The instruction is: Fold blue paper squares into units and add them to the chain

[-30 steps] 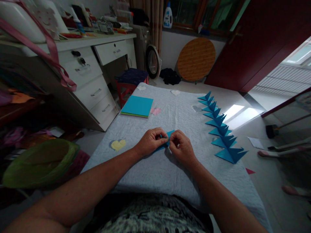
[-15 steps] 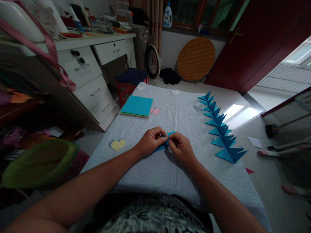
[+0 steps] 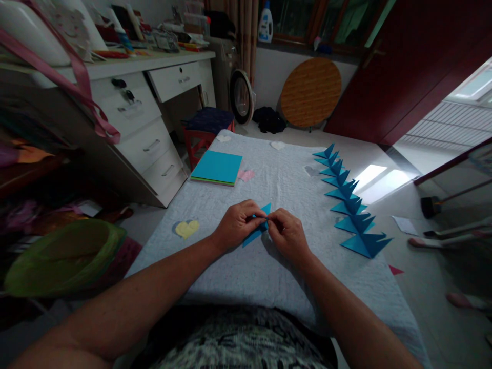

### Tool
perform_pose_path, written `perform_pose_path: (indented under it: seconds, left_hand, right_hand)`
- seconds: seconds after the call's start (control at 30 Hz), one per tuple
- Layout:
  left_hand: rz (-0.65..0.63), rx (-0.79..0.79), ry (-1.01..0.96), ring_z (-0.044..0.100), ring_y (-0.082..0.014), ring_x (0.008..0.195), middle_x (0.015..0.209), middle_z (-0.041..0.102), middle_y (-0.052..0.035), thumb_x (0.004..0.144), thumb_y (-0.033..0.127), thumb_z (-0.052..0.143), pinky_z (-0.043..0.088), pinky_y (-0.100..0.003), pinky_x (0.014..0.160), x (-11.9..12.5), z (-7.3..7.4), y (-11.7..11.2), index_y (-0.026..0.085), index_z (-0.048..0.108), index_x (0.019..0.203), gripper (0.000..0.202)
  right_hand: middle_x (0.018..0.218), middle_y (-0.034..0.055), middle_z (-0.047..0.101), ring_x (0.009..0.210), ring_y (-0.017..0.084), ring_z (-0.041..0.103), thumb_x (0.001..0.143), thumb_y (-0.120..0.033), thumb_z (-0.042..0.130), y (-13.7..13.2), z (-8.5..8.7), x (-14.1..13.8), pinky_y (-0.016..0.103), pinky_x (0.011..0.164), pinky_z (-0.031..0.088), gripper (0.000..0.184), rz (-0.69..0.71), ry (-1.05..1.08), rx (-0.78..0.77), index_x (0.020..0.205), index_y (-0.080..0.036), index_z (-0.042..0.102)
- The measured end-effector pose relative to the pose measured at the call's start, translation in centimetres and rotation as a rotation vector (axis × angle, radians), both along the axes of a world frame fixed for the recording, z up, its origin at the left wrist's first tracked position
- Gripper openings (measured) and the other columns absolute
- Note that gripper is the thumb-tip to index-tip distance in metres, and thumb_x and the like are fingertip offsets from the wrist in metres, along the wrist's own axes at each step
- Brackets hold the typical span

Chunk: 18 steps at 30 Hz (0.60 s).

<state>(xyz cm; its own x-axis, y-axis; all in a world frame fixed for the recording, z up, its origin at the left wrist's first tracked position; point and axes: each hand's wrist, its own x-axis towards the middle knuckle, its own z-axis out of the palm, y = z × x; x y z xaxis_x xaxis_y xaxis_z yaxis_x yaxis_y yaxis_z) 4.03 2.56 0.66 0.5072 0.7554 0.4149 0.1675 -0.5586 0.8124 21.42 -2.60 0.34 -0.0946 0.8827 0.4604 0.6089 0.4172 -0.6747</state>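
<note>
Between my hands, just above the table's middle, is a blue folded-paper crane (image 3: pixel 253 236), its pointed wings sticking out in front of and behind my fingers. My left hand (image 3: pixel 239 223) pinches it from the left with thumb and forefinger. From the right, my right hand (image 3: pixel 289 234) pinches a small tip of the same paper, and the fingertips of both hands nearly meet. The fingers hide the middle of the fold. Along the right side runs a row of several finished-looking blue paper cranes (image 3: pixel 357 245). At the back left lies a stack of square coloured paper (image 3: pixel 217 167), blue on top.
A pale cloth with heart patches covers the table (image 3: pixel 215 271). Left of it stand a white drawer desk (image 3: pixel 142 133) and a green-lined bin (image 3: pixel 61 256). A red stool (image 3: pixel 209 123) is behind. Another person's feet (image 3: pixel 421 243) show on the right.
The blue paper has turned slightly between my fingers, so its wings now show more at front and back. Both hands keep their pinch in nearly the same place.
</note>
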Motion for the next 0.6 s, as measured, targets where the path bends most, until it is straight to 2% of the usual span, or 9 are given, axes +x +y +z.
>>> perform_pose_path:
  seconds: [0.23, 0.6]
  left_hand:
    - [-0.021, 0.027, 0.037, 0.058, -0.014, 0.075, 0.076, 0.061, -0.0002, 0.088, 0.016, 0.064, 0.043, -0.027, 0.071, -0.09, 0.25, -0.22, 0.018, 0.071, 0.082, 0.009]
    - [0.013, -0.132, 0.05, 0.053, -0.0136, 0.071, 0.074, 0.057, 0.0012, 0.088, 0.022, 0.061, 0.041, -0.027, 0.069, 0.35, 0.47, -0.28, 0.017, 0.062, 0.077, 0.012]
  right_hand:
    - [0.073, 0.0012, 0.056, 0.068, 0.015, 0.056, 0.088, -0.013, 0.049, -0.07, -0.11, 0.2, 0.027, 0.065, 0.042, 0.017, 0.045, -0.036, 0.016, 0.081, -0.02, 0.062]
    - [0.072, -0.0008, 0.053, 0.062, 0.013, 0.05, 0.086, -0.013, 0.052, 0.0, -0.43, 0.02, 0.026, 0.06, 0.039, 0.01, -0.003, -0.033, 0.02, 0.081, -0.02, 0.057]
